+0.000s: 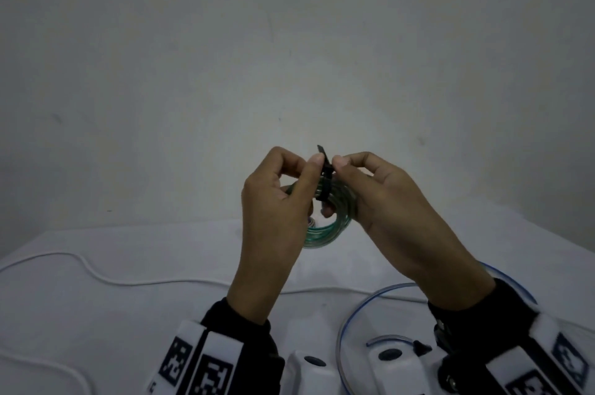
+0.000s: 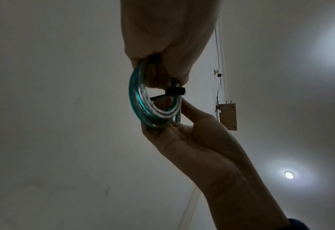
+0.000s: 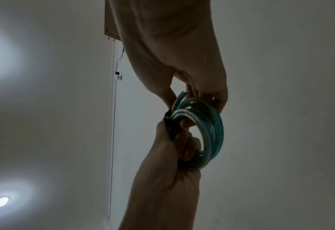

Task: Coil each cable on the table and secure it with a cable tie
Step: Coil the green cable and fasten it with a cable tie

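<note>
A coiled green and clear cable (image 1: 322,233) is held up in the air above the table, with a black cable tie (image 1: 324,178) wrapped round its top. The tie's tail pokes up between my thumbs. My left hand (image 1: 309,169) grips the coil (image 3: 211,124), its fingers curled through the ring and its thumb against the tie (image 3: 167,118). My right hand (image 1: 341,166) pinches the tie with thumb and fingertips. In the left wrist view the coil (image 2: 141,102) hangs between the left hand (image 2: 162,46) and the right hand (image 2: 192,140), with the tie (image 2: 175,91) across it.
A loose white cable (image 1: 96,272) snakes over the white table (image 1: 193,249) at the left. A clear tube cable with a blue stripe (image 1: 370,298) loops at the lower right. A white device (image 1: 322,369) sits at the near edge. A plain wall stands behind.
</note>
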